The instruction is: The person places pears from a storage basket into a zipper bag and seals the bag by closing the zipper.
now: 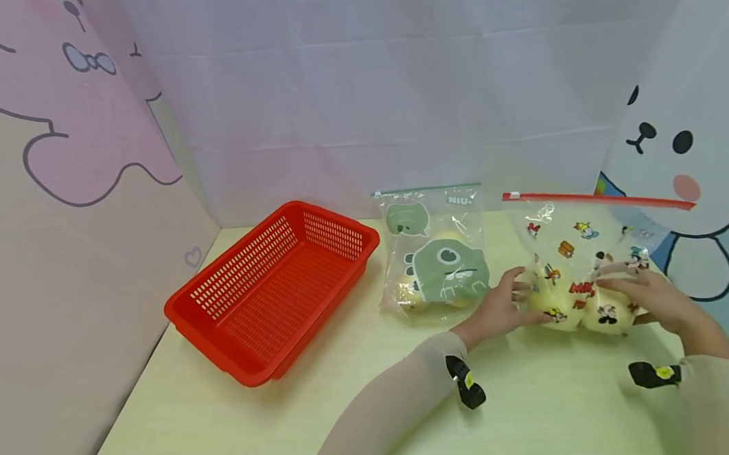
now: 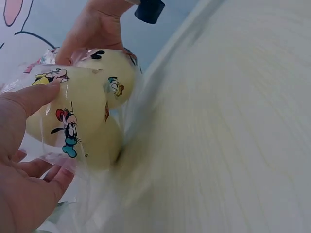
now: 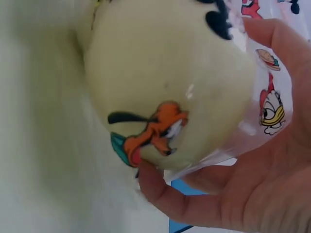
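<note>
A clear zip bag [image 1: 565, 227] with a red zip strip and small cartoon prints stands at the right of the table, its top upright. Several smooth, round, pale yellow fruit-like things [image 2: 63, 116] fill its lower part. My left hand [image 1: 498, 306] grips the bag's left side, thumb in front and fingers spread round the edge. From the other side my right hand [image 1: 659, 301] holds the bag; in the right wrist view its thumb and fingers curl round one fruit-like thing [image 3: 170, 73] through the plastic.
Left of the held bag, a second zip bag [image 1: 436, 251] with a green strip and green monster print leans near the back curtain [image 1: 395, 102], yellowish things inside. Further left lies a red slotted plastic basket [image 1: 281, 294]. Printed cloth walls stand on both sides of the pale table [image 1: 239, 426].
</note>
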Action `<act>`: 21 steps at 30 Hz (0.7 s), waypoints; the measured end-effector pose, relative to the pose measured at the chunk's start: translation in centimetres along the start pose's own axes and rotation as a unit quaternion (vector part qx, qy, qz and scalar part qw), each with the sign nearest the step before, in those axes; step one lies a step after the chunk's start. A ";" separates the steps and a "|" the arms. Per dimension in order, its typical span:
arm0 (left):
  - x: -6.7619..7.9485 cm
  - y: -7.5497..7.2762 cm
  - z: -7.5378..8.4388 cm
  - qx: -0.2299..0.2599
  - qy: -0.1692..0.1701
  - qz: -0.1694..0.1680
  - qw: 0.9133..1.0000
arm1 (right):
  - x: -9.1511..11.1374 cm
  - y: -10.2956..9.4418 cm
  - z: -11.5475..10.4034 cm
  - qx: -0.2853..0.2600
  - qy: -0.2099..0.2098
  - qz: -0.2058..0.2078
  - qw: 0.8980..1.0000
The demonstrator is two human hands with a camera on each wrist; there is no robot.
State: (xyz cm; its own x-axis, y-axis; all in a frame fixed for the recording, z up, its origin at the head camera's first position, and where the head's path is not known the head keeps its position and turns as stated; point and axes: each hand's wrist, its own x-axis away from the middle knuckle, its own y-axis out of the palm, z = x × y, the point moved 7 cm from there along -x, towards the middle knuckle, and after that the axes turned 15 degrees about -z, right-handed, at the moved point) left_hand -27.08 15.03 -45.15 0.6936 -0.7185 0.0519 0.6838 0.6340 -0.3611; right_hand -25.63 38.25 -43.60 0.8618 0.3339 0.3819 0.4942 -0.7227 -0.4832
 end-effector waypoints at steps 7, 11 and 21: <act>-0.9 -1.6 -0.1 0.152 -0.057 0.058 0.985 | -1.7 -1.8 -0.4 -0.084 0.004 -0.048 0.995; -1.4 -2.6 -0.2 0.180 -0.082 0.075 0.977 | -3.0 -2.6 -0.2 -0.141 0.020 -0.073 0.987; -2.4 -4.0 -1.0 0.238 -0.109 0.073 0.962 | -5.4 -3.2 0.6 -0.268 0.060 -0.084 0.958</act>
State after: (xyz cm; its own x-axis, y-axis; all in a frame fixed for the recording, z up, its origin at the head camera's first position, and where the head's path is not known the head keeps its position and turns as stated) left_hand -31.72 13.96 -44.72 0.7858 -0.5677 0.2453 0.5660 0.8200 0.0846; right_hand -31.75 39.10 -44.58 0.7397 0.4249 0.5219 0.4679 -0.8821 0.0549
